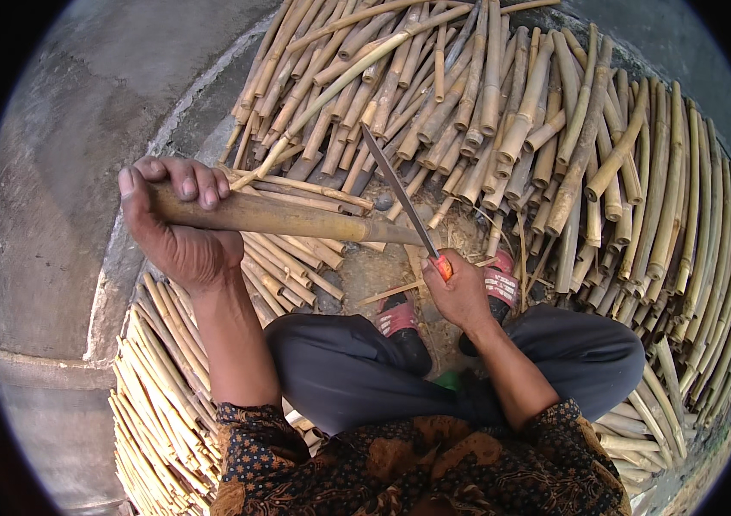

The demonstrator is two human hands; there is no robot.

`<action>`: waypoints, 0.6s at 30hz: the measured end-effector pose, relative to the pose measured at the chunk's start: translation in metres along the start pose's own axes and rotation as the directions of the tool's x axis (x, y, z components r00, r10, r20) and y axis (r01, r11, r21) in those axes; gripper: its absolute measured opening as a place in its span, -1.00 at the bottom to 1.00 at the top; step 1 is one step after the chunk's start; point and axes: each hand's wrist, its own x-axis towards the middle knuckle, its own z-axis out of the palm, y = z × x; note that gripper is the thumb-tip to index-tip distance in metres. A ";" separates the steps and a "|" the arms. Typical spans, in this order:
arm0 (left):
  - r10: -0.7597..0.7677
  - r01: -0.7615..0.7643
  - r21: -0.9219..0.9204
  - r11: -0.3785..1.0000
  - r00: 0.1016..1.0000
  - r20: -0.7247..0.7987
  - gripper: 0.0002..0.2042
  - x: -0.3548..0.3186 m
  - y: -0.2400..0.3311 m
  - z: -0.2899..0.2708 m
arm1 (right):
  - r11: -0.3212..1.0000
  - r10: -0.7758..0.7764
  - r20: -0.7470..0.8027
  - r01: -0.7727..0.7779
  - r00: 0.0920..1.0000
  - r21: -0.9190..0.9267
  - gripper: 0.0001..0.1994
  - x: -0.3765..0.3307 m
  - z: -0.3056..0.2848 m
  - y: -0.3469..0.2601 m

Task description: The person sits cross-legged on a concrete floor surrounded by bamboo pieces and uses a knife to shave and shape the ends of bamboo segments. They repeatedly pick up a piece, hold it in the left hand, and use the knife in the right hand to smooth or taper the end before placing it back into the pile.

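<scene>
The left hand (183,219) has its grip wrapped around a thick, yellow-brown, round bamboo pole (297,217), which is held up in front of the person and slants slightly down to the right; its left end is hidden in the palm. The right hand (460,291) has its grip clenched on a long, narrow, dark metal knife (395,184), covering most of its red-orange handle (444,265). The blade crosses the pole's right end, but whether they touch cannot be told. Ahead, a large heap of tan bamboo lengths (546,120) is cut off by the top edge. Left, the forearm partly covers paler, thinner bamboo sticks (155,404). Dark grey trousers (340,361) partly hide red-and-white sandals (396,318).
</scene>
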 end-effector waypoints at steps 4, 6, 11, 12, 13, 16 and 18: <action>0.080 -0.080 0.025 0.997 0.997 -0.001 -0.61 -0.022 0.003 0.012 | 0.998 -0.047 0.027 0.045 0.999 0.039 -0.72 -0.015 -0.018 -0.048; 0.088 -0.087 0.036 0.996 0.996 -0.012 -0.61 -0.031 0.005 0.016 | 0.973 -0.161 -0.043 0.166 0.986 0.159 -0.74 -0.027 -0.021 -0.062; 0.116 -0.117 0.012 0.993 0.992 0.058 -0.60 -0.039 0.007 0.023 | 0.901 -0.366 -0.129 0.386 0.922 0.197 -0.77 -0.034 -0.001 -0.060; 0.110 -0.113 0.043 0.993 0.992 0.065 -0.61 -0.040 0.008 0.024 | 0.954 -0.264 -0.037 0.266 0.964 0.135 -0.76 -0.029 0.003 -0.056; 0.106 -0.109 0.063 0.992 0.993 0.052 -0.61 -0.041 0.009 0.024 | 0.988 -0.152 0.052 0.150 0.987 0.030 -0.75 -0.024 0.007 -0.054; 0.092 -0.095 0.069 0.993 0.995 0.043 -0.64 -0.042 0.012 0.020 | 0.997 -0.023 0.114 0.031 0.993 -0.071 -0.71 -0.019 0.009 -0.057; 0.073 -0.076 0.073 0.994 0.996 0.043 -0.66 -0.043 0.015 0.018 | 0.994 0.027 0.165 -0.010 0.986 -0.105 -0.78 -0.026 0.002 -0.065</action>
